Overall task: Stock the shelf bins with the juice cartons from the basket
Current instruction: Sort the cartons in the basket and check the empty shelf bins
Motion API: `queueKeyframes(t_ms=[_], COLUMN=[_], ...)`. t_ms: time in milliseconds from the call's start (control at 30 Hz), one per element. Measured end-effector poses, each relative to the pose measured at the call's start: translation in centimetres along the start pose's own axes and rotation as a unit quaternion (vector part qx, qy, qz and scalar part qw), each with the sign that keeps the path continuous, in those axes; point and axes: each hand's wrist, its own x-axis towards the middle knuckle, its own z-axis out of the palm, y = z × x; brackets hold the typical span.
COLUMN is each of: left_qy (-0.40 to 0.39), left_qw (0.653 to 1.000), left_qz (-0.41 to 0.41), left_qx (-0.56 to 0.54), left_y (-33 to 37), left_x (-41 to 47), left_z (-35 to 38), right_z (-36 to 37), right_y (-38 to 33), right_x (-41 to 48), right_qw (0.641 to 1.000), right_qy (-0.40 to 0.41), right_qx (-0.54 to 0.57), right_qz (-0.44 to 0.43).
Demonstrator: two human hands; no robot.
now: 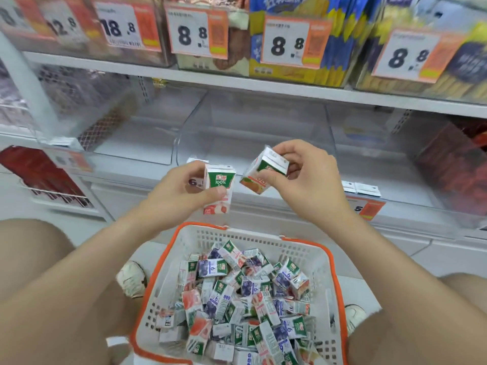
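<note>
My left hand (181, 189) pinches a small upright white-and-green juice carton (220, 180) with pink fruit on it. Just to its right, my right hand (305, 177) grips a second carton (259, 172), tilted, with orange fruit on it. Both cartons hang above the far rim of a white basket with an orange rim (303, 251) on the floor between my knees. Several small juice cartons (245, 293) lie jumbled in it. Behind my hands stands a row of clear plastic shelf bins; the middle bin (253, 127) looks empty.
The clear bin on the left (126, 119) also looks empty. Bins on the shelf above hold packaged snacks behind price tags (287, 42). A red-packed bin (453, 164) stands at the right. My shoes (131, 280) flank the basket.
</note>
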Motion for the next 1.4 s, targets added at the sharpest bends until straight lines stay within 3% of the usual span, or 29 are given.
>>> queueKeyframes(t_ms=[133,267,733,867,933,1033,1167,1400], left_qy=[0.013,0.015,0.042,0.055,0.057,0.051,0.036,0.022], left_qw=[0.992,0.975,0.978,0.981,0.986,0.999,0.991,0.991], left_qz=[0.029,0.004,0.009,0.032,0.04,-0.011,-0.038,-0.005], left_qx=[0.123,0.224,0.205,0.181,0.148,0.002,-0.124,-0.132], left_y=[-1.5,-3.0,-2.9,-2.3,-1.8,-1.1,-0.7,-0.4], left_x=[1.1,1.3,1.5,1.2,1.1,0.8,0.1,-1.9], left_z=[-1.9,-1.4,0.5,0.0,-0.6,-1.6,-3.1,-8.0], right_z=[2.2,5.0,9.4,8.3,7.7,6.9,7.4,10.3], right_y=[-0.2,1.0,0.0,-0.3,-0.9,-1.9,-2.6,-6.5], right_x=[1.9,3.9,7.4,7.1,6.7,5.3,2.7,1.2], right_qw=[0.997,0.996,0.958,0.965,0.981,0.974,0.974,0.958], right_qy=[0.028,0.002,-0.257,-0.241,-0.194,-0.2,-0.203,-0.176], right_qx=[-0.006,-0.032,-0.125,-0.103,-0.02,0.108,0.086,0.224], right_qz=[-0.068,-0.085,-0.009,-0.008,-0.009,-0.007,-0.051,-0.007])
